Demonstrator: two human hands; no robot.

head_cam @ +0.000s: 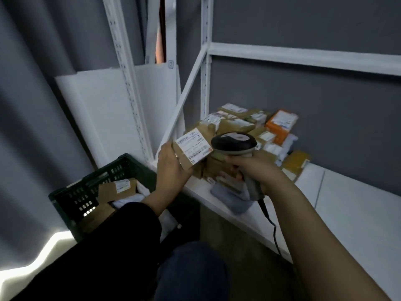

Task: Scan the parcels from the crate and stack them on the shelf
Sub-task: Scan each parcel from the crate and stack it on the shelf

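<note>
A labelled parcel (192,147) is gripped in the left hand (171,165) while a scanner (235,141) is clutched by the right hand (259,172); a misread could be caused by the label's tilt

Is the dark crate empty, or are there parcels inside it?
Not empty: a brown labelled parcel lies inside the crate.

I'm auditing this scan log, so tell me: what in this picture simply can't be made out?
Head view only.
Label print on the held parcel: blurred, too small to read.
Crate contents: partly covered by the left forearm and dark sleeve.
Scanner trigger: hidden under the right hand.
Front of the shelf pile: behind scanner and left hand.
Shelf right end: cut off by the frame edge.
</note>
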